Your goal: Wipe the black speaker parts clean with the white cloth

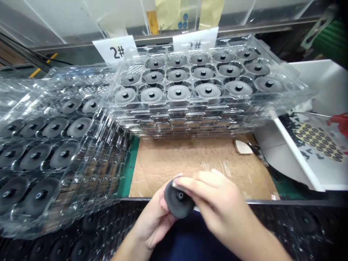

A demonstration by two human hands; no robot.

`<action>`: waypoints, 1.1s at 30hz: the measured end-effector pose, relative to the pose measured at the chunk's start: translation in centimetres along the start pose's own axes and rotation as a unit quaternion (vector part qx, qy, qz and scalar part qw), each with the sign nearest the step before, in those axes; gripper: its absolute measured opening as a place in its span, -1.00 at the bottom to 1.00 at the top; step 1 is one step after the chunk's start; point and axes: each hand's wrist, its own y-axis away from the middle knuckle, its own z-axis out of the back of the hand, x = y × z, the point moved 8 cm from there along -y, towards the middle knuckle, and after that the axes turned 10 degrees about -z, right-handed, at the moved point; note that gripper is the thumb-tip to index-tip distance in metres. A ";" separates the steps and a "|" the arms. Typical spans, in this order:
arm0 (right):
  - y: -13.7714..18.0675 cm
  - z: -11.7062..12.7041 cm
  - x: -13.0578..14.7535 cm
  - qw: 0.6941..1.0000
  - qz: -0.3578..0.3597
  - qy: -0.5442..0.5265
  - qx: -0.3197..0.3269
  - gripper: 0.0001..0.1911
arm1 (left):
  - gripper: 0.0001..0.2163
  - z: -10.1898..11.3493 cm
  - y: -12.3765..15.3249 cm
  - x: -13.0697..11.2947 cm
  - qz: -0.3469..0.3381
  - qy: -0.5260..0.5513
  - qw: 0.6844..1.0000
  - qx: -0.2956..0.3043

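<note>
A round black disc part (pixel 178 202) with a small centre hub sits between both my hands near the table's front edge. My left hand (pixel 153 221) cups it from below and behind, fingers curled round it. My right hand (pixel 217 206) lies over its right side, fingertips pressed on the disc's top rim. Both hands hover over the brown cardboard sheet (pixel 190 163).
A stack of clear plastic trays (pixel 190 108) filled with several identical black discs stands at the back, under labels marked 2#. Another tray stack (pixel 54 152) sits at left. A white tray (pixel 320 174) with a sheet of small round stickers (pixel 320 143) lies right. More discs lie along the front edge.
</note>
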 end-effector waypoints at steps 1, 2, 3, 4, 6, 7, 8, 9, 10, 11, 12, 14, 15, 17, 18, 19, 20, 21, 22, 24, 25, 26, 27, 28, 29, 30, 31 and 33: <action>-0.2 -0.5 -0.8 0.999 -0.034 0.012 0.020 -0.70 | -0.54 0.4 0.0 -0.1 -0.006 0.000 1.000 -0.011; -0.3 -0.9 -1.2 0.998 -0.047 0.012 0.030 -0.69 | -0.52 0.4 -0.1 -0.2 -0.010 0.001 1.000 -0.010; -0.4 -1.0 -1.3 0.999 -0.040 -0.003 0.022 -0.69 | -0.50 0.3 -0.2 -0.3 -0.012 -0.001 1.000 -0.001; -0.3 -0.9 -1.1 0.999 -0.026 -0.022 -0.008 -0.69 | -0.49 0.0 -0.3 -0.4 -0.016 -0.008 1.000 0.009; 0.4 -0.4 -0.3 0.994 0.000 -0.038 -0.104 -0.70 | -0.47 -0.4 -0.6 -1.0 -0.047 -0.018 0.998 0.023; 1.0 -0.3 0.1 0.988 0.005 -0.027 -0.151 -0.70 | -0.45 -0.5 -0.8 -1.5 -0.075 -0.017 0.997 0.023; 1.7 -0.3 0.6 0.983 0.003 -0.006 -0.186 -0.69 | -0.44 -0.6 -0.9 -2.0 -0.107 -0.012 0.994 0.020; 2.4 -0.4 1.0 0.978 -0.004 0.020 -0.207 -0.68 | -0.44 -0.6 -0.9 -2.5 -0.139 -0.004 0.990 0.019; 2.9 -0.5 1.4 0.976 -0.011 0.036 -0.214 -0.68 | -0.44 -0.7 -0.9 -2.9 -0.166 0.005 0.986 0.019; 3.2 -0.5 1.5 0.977 -0.020 0.034 -0.210 -0.68 | -0.45 -0.8 -0.9 -3.1 -0.182 0.012 0.983 0.019; 3.3 -0.6 1.3 0.981 -0.035 0.010 -0.191 -0.68 | -0.46 -0.9 -0.9 -3.1 -0.190 0.017 0.981 0.019; 2.9 -1.1 0.0 0.985 -0.069 -0.102 -0.124 -0.72 | -0.46 -1.5 -0.8 -3.1 -0.194 0.023 0.980 0.022; 2.6 -1.5 -1.0 0.974 -0.094 -0.187 -0.089 -0.75 | -0.46 -1.7 -0.8 -3.1 -0.193 0.025 0.981 0.018; 2.2 -2.5 -4.2 0.912 -0.175 -0.366 -0.061 -0.80 | -0.46 -2.0 -0.8 -3.2 -0.195 0.026 0.980 0.002; 2.3 -3.2 -6.2 0.866 -0.228 -0.438 -0.073 -0.82 | -0.47 -1.9 -0.9 -3.3 -0.195 0.026 0.980 -0.012; 2.6 -3.9 -8.1 0.820 -0.281 -0.490 -0.091 -0.82 | -0.48 -1.8 -0.9 -3.4 -0.193 0.028 0.980 -0.026; 3.1 -4.7 -9.9 0.782 -0.327 -0.520 -0.105 -0.79 | -0.48 -1.6 -0.9 -3.4 -0.187 0.030 0.981 -0.036; 3.5 -5.3 -11.3 0.757 -0.361 -0.533 -0.113 -0.75 | -0.47 -1.3 -1.0 -3.4 -0.178 0.030 0.983 -0.043; 3.9 -5.7 -12.5 0.744 -0.386 -0.534 -0.114 -0.72 | -0.46 -1.1 -1.0 -3.2 -0.165 0.030 0.985 -0.047; 4.4 -5.5 -13.7 0.740 -0.404 -0.525 -0.118 -0.70 | -0.45 -0.8 -1.0 -2.9 -0.145 0.027 0.988 -0.056; 4.5 -4.8 -13.7 0.749 -0.399 -0.513 -0.128 -0.71 | -0.46 -0.8 -0.9 -2.7 -0.139 0.025 0.988 -0.057; 4.5 -3.8 -13.4 0.768 -0.385 -0.491 -0.144 -0.72 | -0.49 -0.9 -0.9 -2.6 -0.136 0.023 0.989 -0.056; 4.4 -2.4 -12.5 0.796 -0.363 -0.456 -0.166 -0.74 | -0.51 -1.1 -0.9 -2.5 -0.134 0.024 0.989 -0.050; 4.1 -1.0 -11.1 0.832 -0.329 -0.405 -0.187 -0.75 | -0.53 -1.5 -0.9 -2.3 -0.135 0.025 0.990 -0.042; 3.7 0.3 -9.2 0.874 -0.282 -0.342 -0.200 -0.75 | -0.54 -1.8 -0.9 -2.2 -0.135 0.027 0.990 -0.033; 3.0 1.3 -6.9 0.914 -0.221 -0.276 -0.202 -0.73 | -0.53 -2.1 -0.8 -2.1 -0.130 0.028 0.991 -0.021; 2.5 1.8 -4.5 0.944 -0.150 -0.219 -0.196 -0.70 | -0.53 -2.3 -0.8 -1.9 -0.122 0.026 0.992 -0.012; 1.5 1.5 -0.4 0.978 -0.023 -0.144 -0.152 -0.67 | -0.55 -2.2 -0.7 -1.7 -0.107 0.012 0.994 -0.004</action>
